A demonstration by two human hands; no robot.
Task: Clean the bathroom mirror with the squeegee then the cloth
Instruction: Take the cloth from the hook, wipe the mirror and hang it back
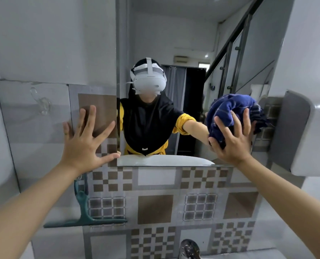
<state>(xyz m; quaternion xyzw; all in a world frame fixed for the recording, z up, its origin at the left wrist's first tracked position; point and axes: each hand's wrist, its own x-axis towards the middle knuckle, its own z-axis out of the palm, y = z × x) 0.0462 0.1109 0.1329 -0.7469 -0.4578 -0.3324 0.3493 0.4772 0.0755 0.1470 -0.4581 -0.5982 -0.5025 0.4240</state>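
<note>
The bathroom mirror hangs on the wall ahead, its lower edge just above the patterned tiles. My right hand presses a bunched dark blue cloth against the mirror's lower right part. My left hand lies flat with fingers spread on the tiled wall, its thumb at the mirror's left edge. The teal squeegee hangs on the wall below my left hand, blade down, with neither hand on it.
A chrome tap pokes up at the bottom centre. A clear plastic hook sticks to the wall on the left. A grey and white cabinet juts out right of the mirror. The mirror reflects a person and a staircase.
</note>
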